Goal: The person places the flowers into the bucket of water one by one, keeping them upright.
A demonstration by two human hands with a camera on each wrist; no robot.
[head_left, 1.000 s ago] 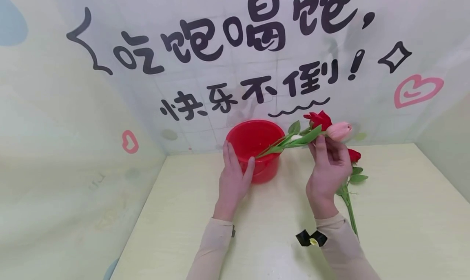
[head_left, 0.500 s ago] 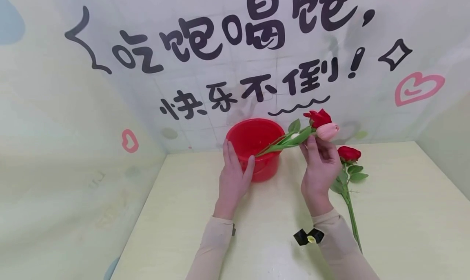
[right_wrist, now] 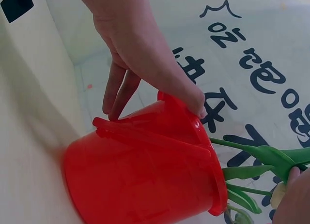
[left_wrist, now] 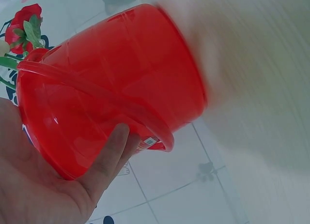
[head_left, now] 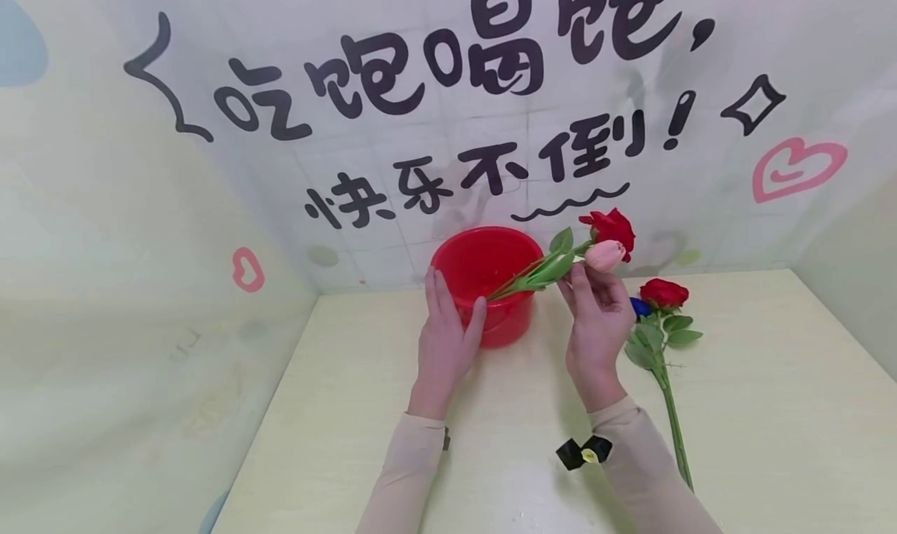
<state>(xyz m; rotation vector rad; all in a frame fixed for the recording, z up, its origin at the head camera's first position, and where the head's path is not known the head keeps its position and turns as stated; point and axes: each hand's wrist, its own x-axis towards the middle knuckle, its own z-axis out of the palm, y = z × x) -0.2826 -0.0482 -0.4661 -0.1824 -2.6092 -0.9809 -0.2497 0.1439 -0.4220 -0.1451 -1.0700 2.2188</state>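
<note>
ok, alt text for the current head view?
A person's right hand pinches a pink tulip, its stem reaching into a red bucket that the left hand touches. A red rose leans out of the bucket; a second rose lies on the table to the right.

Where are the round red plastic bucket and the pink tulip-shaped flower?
Round red plastic bucket [left_wrist: 145,64], left wrist view: outer side wall.
Pink tulip-shaped flower [head_left: 605,256], head view: middle of the petals.

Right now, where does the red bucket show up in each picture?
Head: red bucket, slightly right of and below centre.
Left wrist: large, tilted, left of centre.
Right wrist: bottom, left of centre, also tilted.
Shared landmark: the left hand, touching it in all three.
</note>
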